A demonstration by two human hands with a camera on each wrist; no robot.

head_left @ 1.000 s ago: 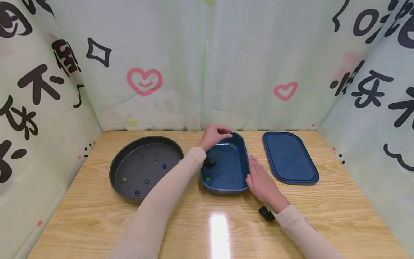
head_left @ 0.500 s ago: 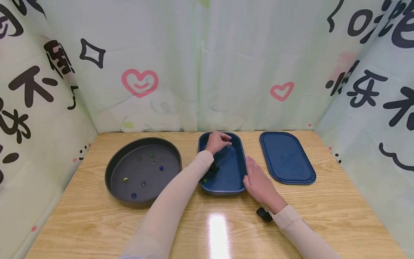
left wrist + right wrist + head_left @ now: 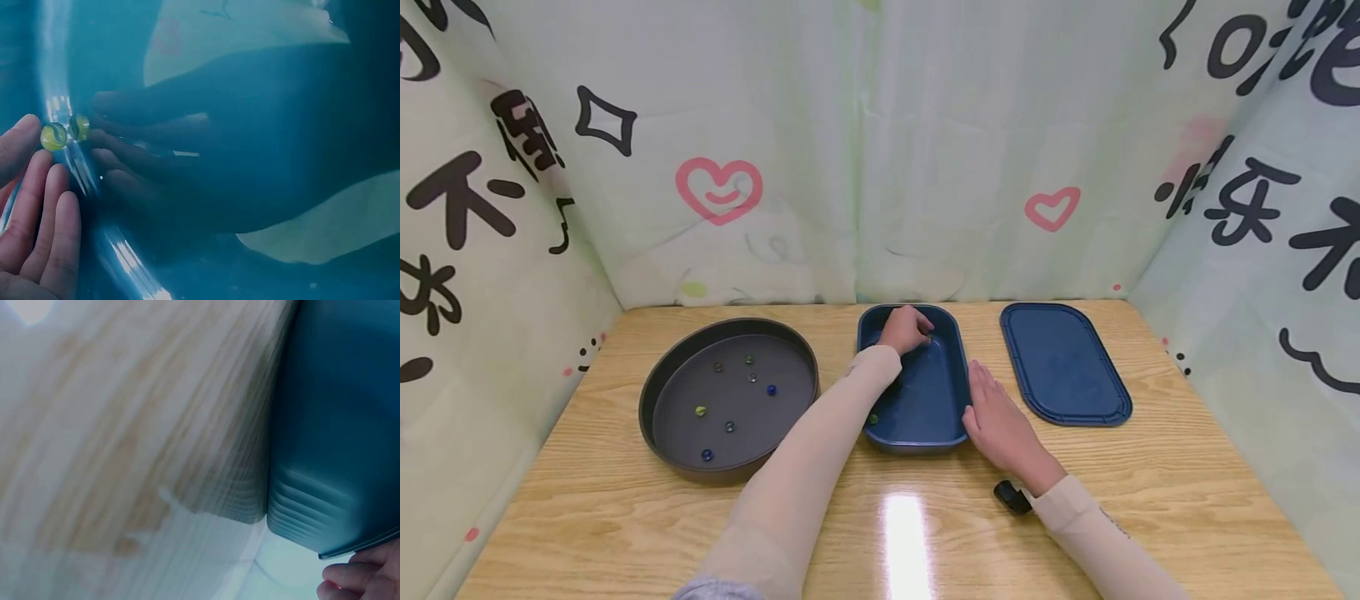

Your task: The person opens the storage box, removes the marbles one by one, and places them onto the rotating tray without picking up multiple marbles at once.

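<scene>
My left hand (image 3: pixel 906 330) reaches into the deep blue box (image 3: pixel 936 400), near its far end. In the left wrist view its thumb and index fingertips lie at the edge of a yellow-green marble (image 3: pixel 54 136), not closed round it. The marble's reflection shows in the shiny wall beside it. Another green marble (image 3: pixel 872 419) sits at the box's near left corner. My right hand (image 3: pixel 1000 417) rests with straight fingers against the box's right side. In the right wrist view, a few fingertips (image 3: pixel 353 575) show by the box's rim.
A round dark pan (image 3: pixel 658 367) with several marbles, blue, clear and yellow-green, stands left of the box. A flat blue lid (image 3: pixel 1066 367) lies to the right. All rest on a wooden table (image 3: pixel 820 533), with a printed curtain (image 3: pixel 947 125) around it.
My left hand has come down into the blue box to the marble at its far end. The right hand keeps its place at the box's side. The yellow-green marble in the pan has shifted slightly.
</scene>
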